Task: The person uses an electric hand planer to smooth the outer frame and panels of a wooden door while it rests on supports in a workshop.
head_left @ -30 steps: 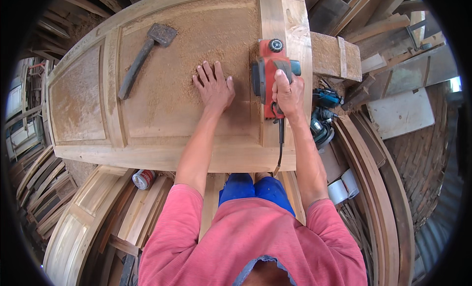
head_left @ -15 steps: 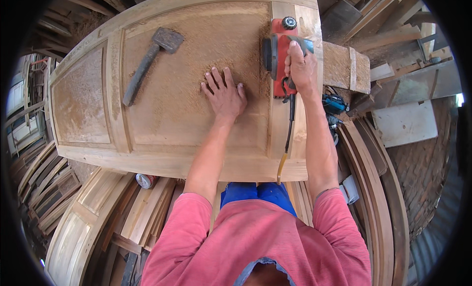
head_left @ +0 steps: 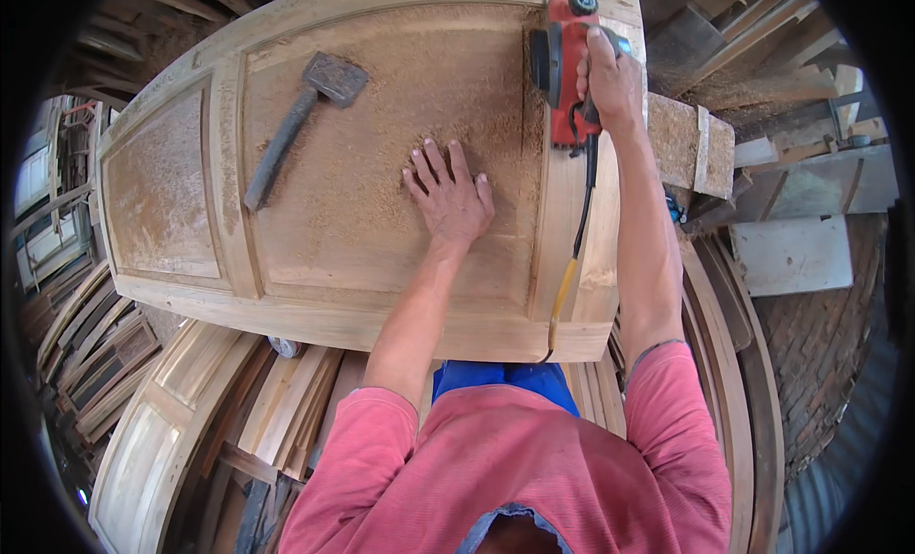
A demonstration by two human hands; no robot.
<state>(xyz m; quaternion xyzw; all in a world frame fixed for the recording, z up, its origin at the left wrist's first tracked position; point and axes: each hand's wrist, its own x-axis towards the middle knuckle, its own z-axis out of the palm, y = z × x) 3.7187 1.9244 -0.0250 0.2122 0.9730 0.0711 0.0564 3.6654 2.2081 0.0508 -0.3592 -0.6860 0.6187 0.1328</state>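
A wooden panelled door [head_left: 562, 230] lies flat in front of me, its panels strewn with shavings. My right hand [head_left: 613, 78] grips the handle of a red electric planer [head_left: 565, 68], which sits on the door's right-hand rail near the far corner. From the planer a black and yellow cord [head_left: 569, 278] runs back over the near edge. My left hand [head_left: 452, 200] rests on the large middle panel with its fingers spread, holding nothing. Left of that hand lies a hammer [head_left: 303, 125] with a blocky dark head and a dark handle.
Right of the door is a dusty board [head_left: 672, 144] with a pale strip across it. A white panel [head_left: 793, 254] lies farther right. Another panelled door [head_left: 162, 402] and stacked planks [head_left: 286, 411] are at the lower left; long timbers [head_left: 729, 392] stand at the lower right.
My right hand has pushed the planer farther from me along the rail, and the cord has stretched out with it. My left hand remains spread on the panel.
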